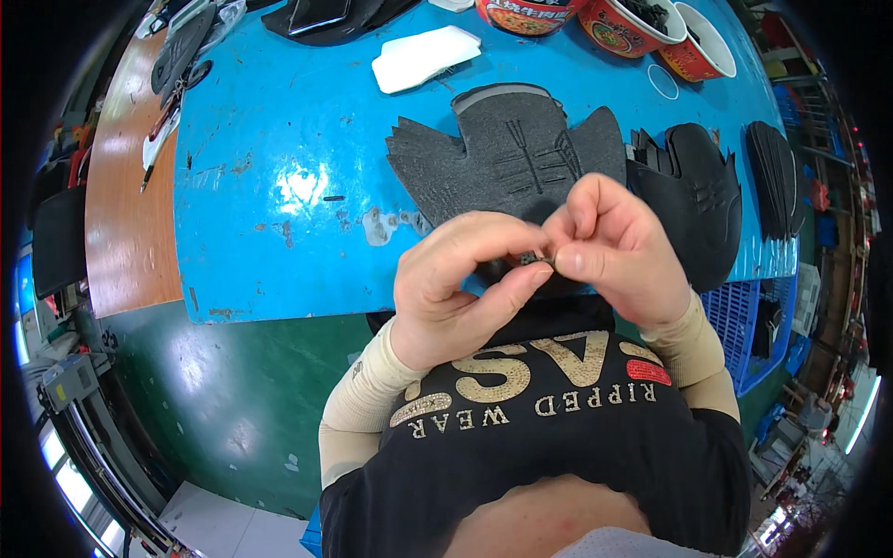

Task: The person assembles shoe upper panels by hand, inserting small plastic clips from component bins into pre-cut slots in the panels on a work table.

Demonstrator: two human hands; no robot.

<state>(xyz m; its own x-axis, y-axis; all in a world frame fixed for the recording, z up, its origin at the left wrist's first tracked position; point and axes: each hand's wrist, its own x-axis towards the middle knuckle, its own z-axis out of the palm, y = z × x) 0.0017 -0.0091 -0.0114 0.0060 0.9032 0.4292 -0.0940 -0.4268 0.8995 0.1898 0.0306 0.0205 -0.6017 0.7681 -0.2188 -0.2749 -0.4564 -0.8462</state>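
Note:
In front of my chest, both hands meet over a small dark piece (530,259); its exact kind is too small to make out. My left hand (460,279) pinches it between thumb and forefinger. With thumb and fingers closed, my right hand (619,246) touches the piece's right end. Just beyond my hands, a grey-black foam sheet (507,153) with jagged edges and cut slits lies on the blue table (270,251). To its right rests a stack of similar black cut sheets (698,195), partly behind my right hand.
Red paper tubs (628,33) stand at the far right, one holding dark scraps. A white folded sheet (428,58) lies at the back. More black pieces (774,177) sit at the right edge, above a blue plastic crate (749,335). Scissors (197,74) lie at far left.

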